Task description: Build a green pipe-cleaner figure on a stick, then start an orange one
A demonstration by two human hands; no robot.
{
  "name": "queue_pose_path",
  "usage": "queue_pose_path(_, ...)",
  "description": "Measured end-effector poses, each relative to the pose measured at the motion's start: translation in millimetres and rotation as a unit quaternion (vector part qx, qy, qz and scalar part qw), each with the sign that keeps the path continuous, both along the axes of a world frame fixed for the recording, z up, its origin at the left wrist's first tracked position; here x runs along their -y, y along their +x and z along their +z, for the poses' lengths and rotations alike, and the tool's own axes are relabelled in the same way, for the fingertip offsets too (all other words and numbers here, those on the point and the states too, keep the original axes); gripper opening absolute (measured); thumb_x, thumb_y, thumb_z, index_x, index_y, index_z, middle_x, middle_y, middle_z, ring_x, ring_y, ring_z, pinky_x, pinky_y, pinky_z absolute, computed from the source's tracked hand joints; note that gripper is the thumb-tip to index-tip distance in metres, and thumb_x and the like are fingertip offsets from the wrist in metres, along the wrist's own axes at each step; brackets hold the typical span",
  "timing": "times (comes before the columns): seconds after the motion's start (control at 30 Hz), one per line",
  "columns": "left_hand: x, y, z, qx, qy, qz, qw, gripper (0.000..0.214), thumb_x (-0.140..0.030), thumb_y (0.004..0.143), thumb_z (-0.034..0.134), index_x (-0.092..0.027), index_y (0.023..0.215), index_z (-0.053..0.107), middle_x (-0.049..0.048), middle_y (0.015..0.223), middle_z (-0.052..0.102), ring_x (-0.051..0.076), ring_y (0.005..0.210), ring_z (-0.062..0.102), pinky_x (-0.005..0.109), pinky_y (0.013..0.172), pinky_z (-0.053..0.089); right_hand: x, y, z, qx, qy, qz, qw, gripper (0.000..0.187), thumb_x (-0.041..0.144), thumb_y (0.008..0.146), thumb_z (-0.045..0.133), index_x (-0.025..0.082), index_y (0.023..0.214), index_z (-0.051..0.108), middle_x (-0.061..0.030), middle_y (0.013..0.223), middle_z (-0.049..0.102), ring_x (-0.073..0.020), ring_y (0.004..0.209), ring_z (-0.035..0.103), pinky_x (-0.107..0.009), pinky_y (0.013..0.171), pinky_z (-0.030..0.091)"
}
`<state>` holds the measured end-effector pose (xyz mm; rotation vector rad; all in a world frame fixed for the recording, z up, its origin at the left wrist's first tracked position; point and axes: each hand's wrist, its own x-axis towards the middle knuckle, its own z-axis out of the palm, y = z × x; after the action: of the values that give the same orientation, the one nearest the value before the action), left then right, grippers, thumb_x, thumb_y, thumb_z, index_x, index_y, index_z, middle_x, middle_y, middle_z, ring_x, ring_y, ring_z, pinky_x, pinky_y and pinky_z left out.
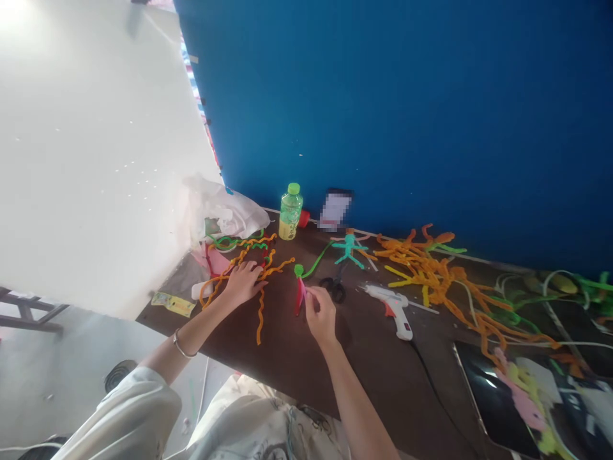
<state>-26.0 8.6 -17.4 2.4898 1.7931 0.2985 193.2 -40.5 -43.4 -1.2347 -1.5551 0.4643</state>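
My left hand (243,281) lies palm down on wavy orange pipe cleaners (261,316) at the left of the table, fingers spread. Green and red strands show just behind it. In a pinch, my right hand (320,313) holds a small pipe cleaner piece (300,297), red and pink with a green coiled top. A long green strand (318,260) curves away from that top. Black-handled scissors (338,289) lie right behind my right hand. A turquoise pipe cleaner figure (349,249) lies farther back.
A white glue gun (395,306) lies to the right, its cord trailing forward. Many orange pipe cleaner pieces (431,268) are heaped beyond it. A green-capped bottle (290,214) and a phone (336,209) stand by the blue wall. A tablet (493,396) lies at the near right.
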Motion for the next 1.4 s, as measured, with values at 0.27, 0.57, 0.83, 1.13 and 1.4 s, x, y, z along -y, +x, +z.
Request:
queue_pose_path(0.27,-17,-17,-4.3,0.22,-0.056,0.045,0.973,0.026,-0.035,0.083,0.038,-0.017,0.074,0.053,0.0033,0.07,0.056,0.017,0.071,0.054,0.03,0.068,0.042,-1,1,-2.8,-0.003,0.004,-0.001,1.0,0.017,0.019,0.084,0.043,0.018,0.085,0.059,-0.0071,0.083,0.06,-0.016,0.077,0.057,-0.029,0.067,0.047)
queue_pose_path(0.57,-55,-68,9.8,0.613,-0.104,0.17,0.764,0.036,-0.04,0.065,0.063,-0.012,0.087,0.058,0.0088,0.086,0.063,0.015,0.071,0.061,0.032,0.069,0.048,-1,3,-6.6,0.004,-0.016,0.004,1.0,0.019,0.021,0.084,0.041,0.018,0.086,0.059,-0.0076,0.085,0.06,-0.0165,0.078,0.057,-0.029,0.065,0.048)
queue_pose_path(0.83,-68,-102,17.6,0.352,-0.061,0.201,0.912,0.034,-0.027,0.065,0.062,-0.014,0.096,0.059,0.0062,0.08,0.062,0.019,0.071,0.059,0.031,0.066,0.047,-2,3,-4.7,0.014,-0.018,0.001,1.0,0.018,0.022,0.084,0.041,0.018,0.085,0.059,-0.0071,0.084,0.06,-0.0161,0.075,0.057,-0.028,0.062,0.047)
queue_pose_path(1.13,-48,-82,27.4,0.251,-0.046,0.158,0.954,0.03,-0.019,0.073,0.048,-0.017,0.101,0.059,0.0087,0.099,0.062,0.019,0.082,0.059,0.03,0.075,0.046,-3,4,-5.3,0.01,-0.023,0.013,1.0,0.02,0.023,0.085,0.041,0.018,0.087,0.059,-0.0074,0.085,0.06,-0.0159,0.075,0.057,-0.028,0.063,0.047)
queue_pose_path(1.4,-47,-13,25.0,0.087,-0.023,-0.027,0.996,0.03,-0.032,0.08,0.046,-0.021,0.103,0.06,0.0083,0.102,0.058,0.021,0.091,0.055,0.029,0.077,0.043,-3,4,-5.7,0.013,-0.023,0.017,1.0,0.018,0.022,0.085,0.041,0.018,0.086,0.058,-0.0073,0.085,0.059,-0.0157,0.076,0.057,-0.027,0.063,0.047)
